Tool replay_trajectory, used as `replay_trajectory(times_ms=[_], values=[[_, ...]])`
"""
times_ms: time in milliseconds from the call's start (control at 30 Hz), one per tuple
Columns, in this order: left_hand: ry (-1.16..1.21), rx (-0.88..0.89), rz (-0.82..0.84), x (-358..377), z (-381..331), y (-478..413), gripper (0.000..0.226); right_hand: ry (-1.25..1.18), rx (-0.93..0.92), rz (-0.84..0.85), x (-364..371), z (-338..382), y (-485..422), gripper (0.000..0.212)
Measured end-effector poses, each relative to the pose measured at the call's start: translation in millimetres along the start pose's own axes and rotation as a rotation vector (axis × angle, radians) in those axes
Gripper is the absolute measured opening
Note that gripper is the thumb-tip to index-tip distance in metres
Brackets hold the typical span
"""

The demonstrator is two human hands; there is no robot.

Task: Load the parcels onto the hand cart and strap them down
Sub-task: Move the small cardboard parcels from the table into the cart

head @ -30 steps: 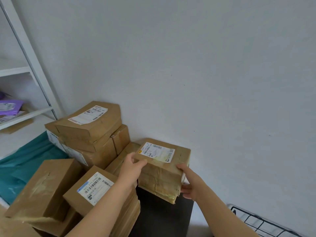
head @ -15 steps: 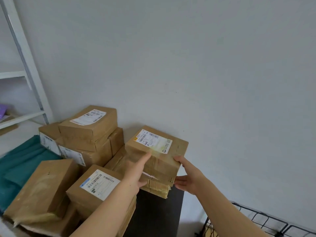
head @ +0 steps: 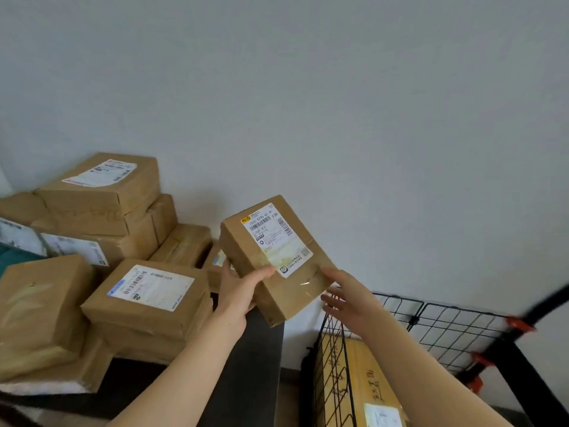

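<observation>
A brown cardboard parcel (head: 271, 257) with a white shipping label is in the air, tilted, above the right end of a dark table (head: 255, 365). My left hand (head: 243, 291) grips its near left edge, thumb on top. My right hand (head: 348, 300) is at the parcel's lower right corner with fingers spread and fairly straight, touching its edge. Below and to the right stands the hand cart (head: 431, 322), a black wire-mesh cage. A yellow-brown carton (head: 363, 380) lies inside it.
Several more brown parcels are stacked on the table at left, among them a labelled one (head: 147, 291) near my left arm and a tall stack (head: 101, 183) against the wall. A black frame with orange clips (head: 520, 325) edges the cart. The grey wall is close behind.
The parcel has come up off the stack, swung right toward the cart and turned. My right hand's fingers have loosened from its side. The view has panned right, showing more of the cart.
</observation>
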State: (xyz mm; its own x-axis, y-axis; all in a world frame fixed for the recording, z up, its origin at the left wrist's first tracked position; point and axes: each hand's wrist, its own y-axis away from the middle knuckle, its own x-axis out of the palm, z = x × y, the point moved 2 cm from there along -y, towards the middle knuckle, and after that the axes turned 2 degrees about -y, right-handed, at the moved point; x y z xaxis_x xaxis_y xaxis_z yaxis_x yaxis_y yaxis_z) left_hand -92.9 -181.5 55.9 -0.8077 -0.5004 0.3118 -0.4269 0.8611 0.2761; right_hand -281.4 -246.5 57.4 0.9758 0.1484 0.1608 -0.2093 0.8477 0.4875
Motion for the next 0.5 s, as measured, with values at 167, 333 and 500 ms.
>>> replay_trajectory(times_ms=[167,333,500], values=[[-0.073,-0.065,0.140,27,36,19,0.080,0.252,-0.114,-0.176,-59,-2,35,0.059],[-0.154,-0.106,0.299,68,57,32,0.080,0.422,-0.179,-0.285,-98,0,63,0.044],[-0.253,-0.104,0.403,108,77,44,0.086,0.392,-0.177,-0.296,-135,2,70,0.037]])
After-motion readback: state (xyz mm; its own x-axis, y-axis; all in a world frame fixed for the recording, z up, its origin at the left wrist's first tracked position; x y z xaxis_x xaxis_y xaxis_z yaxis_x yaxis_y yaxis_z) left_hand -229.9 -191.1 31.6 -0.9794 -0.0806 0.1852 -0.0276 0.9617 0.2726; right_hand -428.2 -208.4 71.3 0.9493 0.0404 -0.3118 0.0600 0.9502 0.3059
